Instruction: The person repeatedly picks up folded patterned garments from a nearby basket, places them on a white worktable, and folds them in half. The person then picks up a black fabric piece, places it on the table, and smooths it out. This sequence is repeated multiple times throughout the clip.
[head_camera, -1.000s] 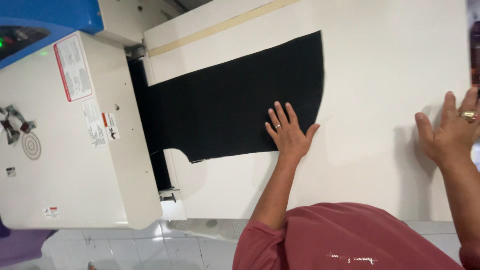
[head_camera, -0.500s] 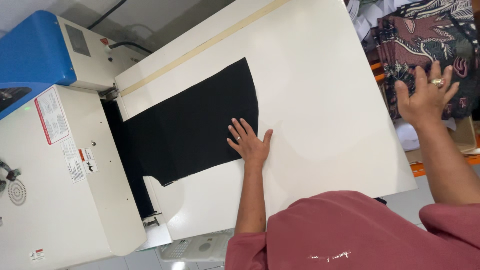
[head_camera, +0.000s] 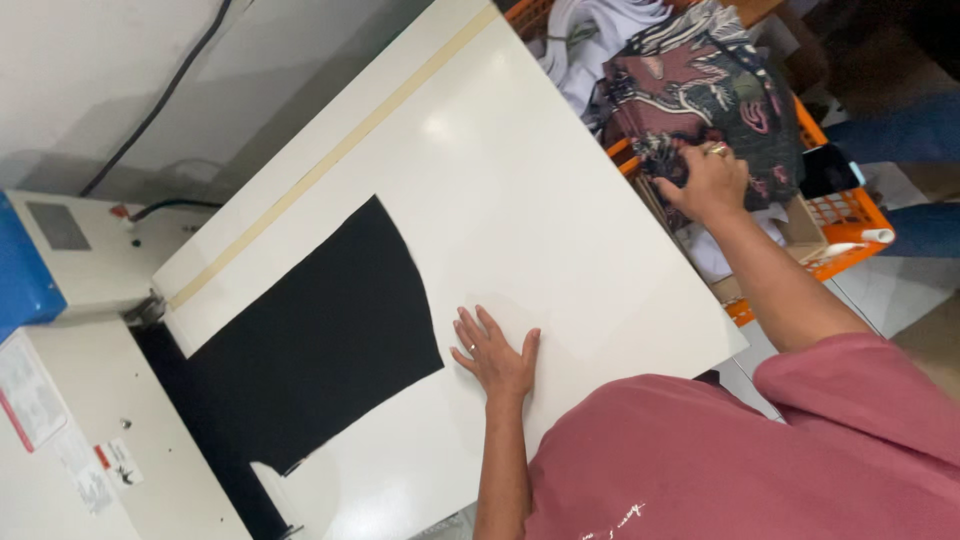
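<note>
The left hand (head_camera: 497, 358) is laid flat on the cream desk (head_camera: 560, 200), fingers spread, just right of the black fabric panel (head_camera: 320, 330) lying toward the white machine (head_camera: 90, 420). The right hand (head_camera: 708, 182), fingers curled, grips patterned maroon cloth (head_camera: 700, 90) stacked in an orange crate (head_camera: 850, 225).

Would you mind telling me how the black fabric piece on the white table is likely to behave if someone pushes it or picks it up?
The black fabric piece lies thin and flat on the white table, so it probably slides easily when pushed. Lifted, it would likely droop, being light, floppy cloth.
</note>
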